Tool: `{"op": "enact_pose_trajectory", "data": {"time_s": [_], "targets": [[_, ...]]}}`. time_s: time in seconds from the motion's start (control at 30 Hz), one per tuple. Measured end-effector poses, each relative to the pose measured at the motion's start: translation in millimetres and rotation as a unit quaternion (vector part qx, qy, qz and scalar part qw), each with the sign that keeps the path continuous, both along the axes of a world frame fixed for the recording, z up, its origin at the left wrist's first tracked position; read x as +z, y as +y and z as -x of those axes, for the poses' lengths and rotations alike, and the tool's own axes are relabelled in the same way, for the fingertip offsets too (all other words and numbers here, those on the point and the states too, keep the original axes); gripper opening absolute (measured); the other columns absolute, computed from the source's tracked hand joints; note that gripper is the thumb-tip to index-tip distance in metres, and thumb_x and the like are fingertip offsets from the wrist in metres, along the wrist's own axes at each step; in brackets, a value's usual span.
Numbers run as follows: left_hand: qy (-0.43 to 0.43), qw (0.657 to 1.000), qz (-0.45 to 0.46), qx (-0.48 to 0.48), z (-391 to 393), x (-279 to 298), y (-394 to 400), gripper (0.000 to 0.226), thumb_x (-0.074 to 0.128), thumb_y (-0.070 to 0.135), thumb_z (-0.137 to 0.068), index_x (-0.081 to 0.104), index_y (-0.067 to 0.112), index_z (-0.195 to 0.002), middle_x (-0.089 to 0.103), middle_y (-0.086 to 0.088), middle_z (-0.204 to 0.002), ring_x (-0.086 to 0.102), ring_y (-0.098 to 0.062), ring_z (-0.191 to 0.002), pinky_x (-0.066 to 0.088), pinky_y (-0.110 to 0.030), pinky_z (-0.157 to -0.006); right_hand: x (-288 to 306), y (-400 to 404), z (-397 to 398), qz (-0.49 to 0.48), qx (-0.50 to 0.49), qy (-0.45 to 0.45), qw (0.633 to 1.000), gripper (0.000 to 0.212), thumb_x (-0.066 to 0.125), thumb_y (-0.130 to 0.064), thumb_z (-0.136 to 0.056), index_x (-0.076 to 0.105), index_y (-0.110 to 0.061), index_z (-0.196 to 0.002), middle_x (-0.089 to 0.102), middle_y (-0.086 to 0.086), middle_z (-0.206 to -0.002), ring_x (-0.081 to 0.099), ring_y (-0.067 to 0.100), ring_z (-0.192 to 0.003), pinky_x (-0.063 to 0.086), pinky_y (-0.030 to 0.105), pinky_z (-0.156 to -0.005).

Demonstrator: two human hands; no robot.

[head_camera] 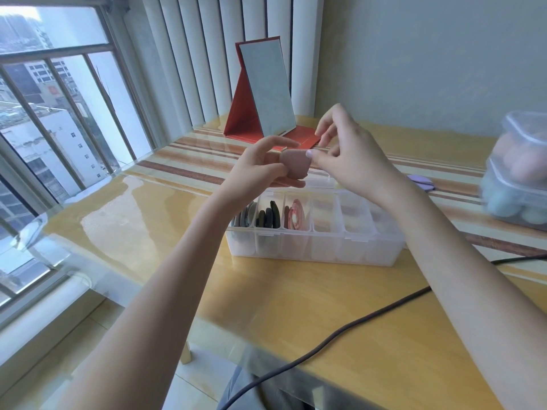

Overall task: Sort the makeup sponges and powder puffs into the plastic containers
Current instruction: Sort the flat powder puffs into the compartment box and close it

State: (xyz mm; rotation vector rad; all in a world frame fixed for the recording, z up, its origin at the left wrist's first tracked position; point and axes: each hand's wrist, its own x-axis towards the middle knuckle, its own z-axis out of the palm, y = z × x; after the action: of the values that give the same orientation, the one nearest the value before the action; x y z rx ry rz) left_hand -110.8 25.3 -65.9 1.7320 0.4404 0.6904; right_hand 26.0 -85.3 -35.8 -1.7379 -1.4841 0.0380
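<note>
Dusty-pink teardrop sponge [88, 168], held above clear divided organizer box [313, 247]. Box lid open; left compartments hold grey, black, red-patterned puffs upright. Two stacked lidded tubs [515, 173] far right, holding pink and blue egg sponges.

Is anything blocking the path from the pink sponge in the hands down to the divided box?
Nothing visible does. The pink sponge is held by both hands directly above the divided box, whose lid is open and compartments are exposed.

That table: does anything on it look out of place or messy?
One purple puff lies loose on the table, behind the divided box, not in any container. A dark cable trails across the table. Nothing looks spilled or broken.
</note>
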Motion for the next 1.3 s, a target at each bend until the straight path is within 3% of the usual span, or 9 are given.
{"op": "enact_pose_trajectory", "data": {"time_s": [0.07, 0.2, 0.33, 0.5, 0.73, 0.9, 1.0, 1.17, 1.3], "targets": [[0.0, 1.0, -0.004, -0.01, 0.4, 0.7, -1.5, 0.036, 0.043, -0.017, -0.081, 0.059, 0.005, -0.105, 0.069, -0.02, -0.092, 0.072, -0.032, -0.074, 0.059, -0.031, -0.069, -3.7, 1.5, 0.0, 0.017, 0.003, 0.018, 1.0, 0.025, 0.064, -0.018, -0.089, 0.049, -0.016, -0.108, 0.052, 0.001, -0.093, 0.055, 0.013, -0.069, 0.042, 0.021, -0.059], [0.01, 0.999, -0.034, -0.015, -0.8, -0.6, -3.3, 0.025, 0.05, -0.007, -0.08, 0.058, 0.005, -0.1, 0.07, -0.02, -0.087, 0.071, -0.034, -0.074, 0.06, -0.039, -0.065, -3.1, 0.1, 2.2, 0.024, 0.032, 0.073, 0.997, 0.008, 0.068, -0.007, -0.085, 0.063, -0.014, -0.087, 0.064, -0.001, -0.075, 0.064, 0.014, -0.062, 0.054, 0.025, -0.061], [0.014, 0.999, -0.037, -0.022, -4.5, -1.7, -2.7, 0.048, 0.041, 0.004, -0.069, 0.053, -0.006, -0.115, 0.064, -0.022, -0.093, 0.067, -0.03, -0.085, 0.059, -0.041, -0.066, 8.6, -5.2, -4.9, 0.003, 0.068, 0.084, 0.994, 0.015, 0.069, -0.004, -0.084, 0.066, -0.013, -0.095, 0.062, -0.003, -0.076, 0.065, 0.018, -0.069, 0.056, 0.033, -0.074], [0.049, 0.996, -0.07, -0.031, -4.1, -3.2, -1.4, 0.039, 0.038, -0.002, -0.068, 0.058, 0.001, -0.101, 0.065, -0.02, -0.079, 0.067, -0.025, -0.061, 0.053, -0.026, -0.062, 22.3, -21.2, -9.1, 0.145, 0.157, 0.027, 0.976, 0.012, 0.073, -0.013, -0.083, 0.073, -0.025, -0.08, 0.07, -0.003, -0.081, 0.056, 0.001, -0.066, 0.045, 0.012, -0.064], [0.049, 0.994, -0.088, -0.041, -6.5, -4.5, -2.0, 0.045, 0.031, -0.022, -0.07, 0.06, -0.002, -0.098, 0.065, -0.017, -0.075, 0.065, -0.016, -0.061, 0.049, -0.017, -0.06, 20.1, -17.2, 5.4, 0.197, 0.193, -0.049, 0.96, 0.015, 0.072, -0.008, -0.082, 0.075, -0.022, -0.078, 0.061, -0.003, -0.094, 0.061, 0.007, -0.085, 0.051, 0.035, -0.087], [0.05, 0.993, -0.096, -0.04, -6.4, -4.3, -3.8, 0.043, 0.033, -0.024, -0.068, 0.06, -0.008, -0.097, 0.064, -0.015, -0.073, 0.063, -0.01, -0.057, 0.047, -0.014, -0.058, 17.8, -12.9, 14.6, 0.215, 0.181, -0.131, 0.951, 0.025, 0.072, -0.007, -0.08, 0.071, -0.029, -0.069, 0.057, -0.007, -0.094, 0.051, -0.016, -0.071, 0.044, 0.018, -0.069], [0.046, 0.994, -0.1, -0.024, -5.5, -4.2, -4.1, 0.041, 0.035, -0.023, -0.068, 0.062, -0.006, -0.094, 0.065, -0.013, -0.073, 0.063, -0.009, -0.061, 0.047, -0.016, -0.058, 10.9, -10.1, 23.0, 0.252, 0.176, -0.17, 0.936, 0.021, 0.072, -0.005, -0.078, 0.074, -0.025, -0.071, 0.054, -0.014, -0.085, 0.045, -0.018, -0.072, 0.036, 0.008, -0.061], [0.051, 0.993, -0.106, -0.006, -4.2, -2.1, -5.0, 0.038, 0.037, -0.022, -0.068, 0.063, -0.001, -0.088, 0.066, -0.012, -0.073, 0.062, -0.008, -0.062, 0.047, -0.016, -0.058, 6.8, -6.8, 25.4, 0.249, 0.157, -0.156, 0.943, 0.023, 0.069, 0.0, -0.078, 0.076, -0.021, -0.073, 0.057, -0.017, -0.079, 0.05, -0.009, -0.071, 0.037, 0.013, -0.063], [0.045, 0.994, -0.094, -0.016, -3.7, -1.6, -6.1, 0.041, 0.034, -0.022, -0.067, 0.062, 0.005, -0.082, 0.066, -0.003, -0.063, 0.061, -0.006, -0.057, 0.044, -0.011, -0.055, 6.9, -9.5, 22.4, 0.291, 0.146, -0.126, 0.937, 0.014, 0.075, -0.016, -0.076, 0.073, -0.027, -0.069, 0.069, -0.018, -0.074, 0.059, -0.007, -0.071, 0.046, 0.017, -0.064]]}}
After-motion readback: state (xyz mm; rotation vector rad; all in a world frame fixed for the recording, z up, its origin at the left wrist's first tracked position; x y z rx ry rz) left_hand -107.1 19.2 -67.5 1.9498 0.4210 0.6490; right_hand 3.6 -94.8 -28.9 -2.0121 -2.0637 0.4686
